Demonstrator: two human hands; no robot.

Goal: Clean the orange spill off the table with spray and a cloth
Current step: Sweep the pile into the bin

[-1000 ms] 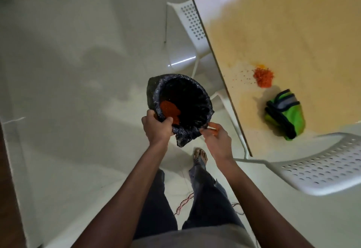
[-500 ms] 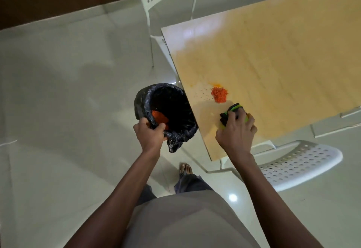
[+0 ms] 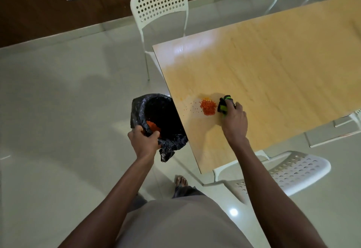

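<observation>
Since half a second ago the right hand [image 3: 233, 120] has carried the green-and-black cloth [image 3: 224, 105] across the table [image 3: 273, 76] from the 5 o'clock side of the orange spill [image 3: 208, 107] round to its 3 o'clock side, so the bunched cloth now sits just beside the pile, touching or nearly touching its edge; the left hand [image 3: 143, 143] has stayed on the bin rim while the view has lifted to take in more of the room. The right hand's fingers are curled over the cloth and grip it, pressing it down on the wood; the knuckles hide the fingertips, so I cannot tell how tightly they pinch. The left hand's fingers and thumb are wrapped round the rim of the black bin [image 3: 159, 119], bunching its plastic liner; the bin hangs at 9 o'clock of the spill, with its mouth tucked against and partly under the table edge; orange granules [image 3: 152, 124] already lie inside it near the thumb. A scatter of tiny specks trails from the pile towards 9 o'clock, and a faint orange smear lies beyond them near the edge. One white perforated chair [image 3: 159, 3] stands at 12 o'clock of the table corner; another chair seat [image 3: 293, 167] sits at 5 o'clock, under the right forearm.
</observation>
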